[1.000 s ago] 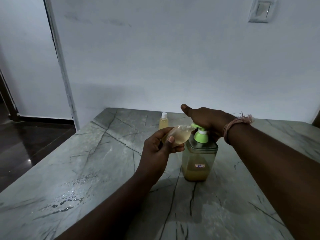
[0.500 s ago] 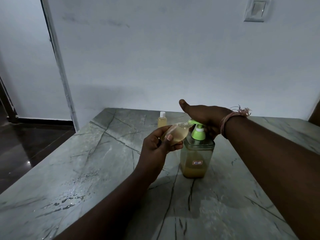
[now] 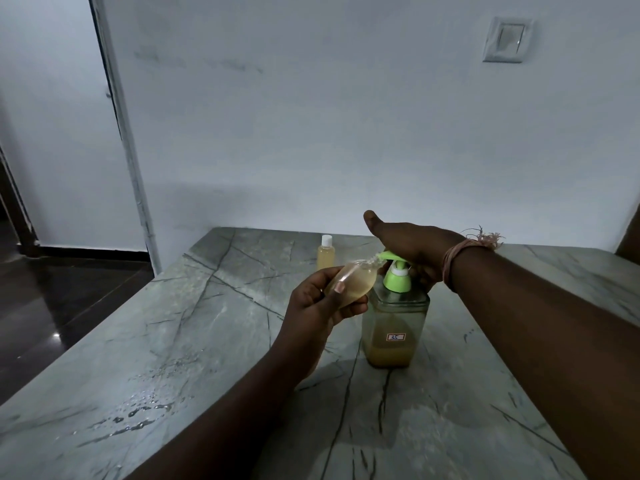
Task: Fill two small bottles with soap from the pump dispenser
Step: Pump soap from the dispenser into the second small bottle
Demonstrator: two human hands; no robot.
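Near the left front edge of the counter (image 3: 214, 334), some wet drops (image 3: 138, 415) are shining, so soap or water is already lying there, and more could be landing beside them if this goes wrong. The left hand (image 3: 320, 304) is wrapping its fingers and thumb around a small open bottle (image 3: 353, 280), holding it tipped over in the air with its mouth touching the green spout. The bottle is looking nearly full of yellow soap. If the bottle is slipping away from the spout, or if another push is coming when it is already full, soap could be spilling over the fingers and down onto the counter. Soapy fingers could also be letting the slippery bottle drop. Behind it, near the back edge of the counter, a second small bottle (image 3: 326, 254) is standing up straight with its white cap on and yellow soap inside, so it seems to be done. To the right, the pump dispenser (image 3: 394, 327) is standing on the counter with only a little soap sitting at its bottom, so it could be spitting air and splashing. The right hand (image 3: 412, 249) is lying on top of the green pump head with its palm pressing down, thumb sticking out and fingers curling down behind the pump.
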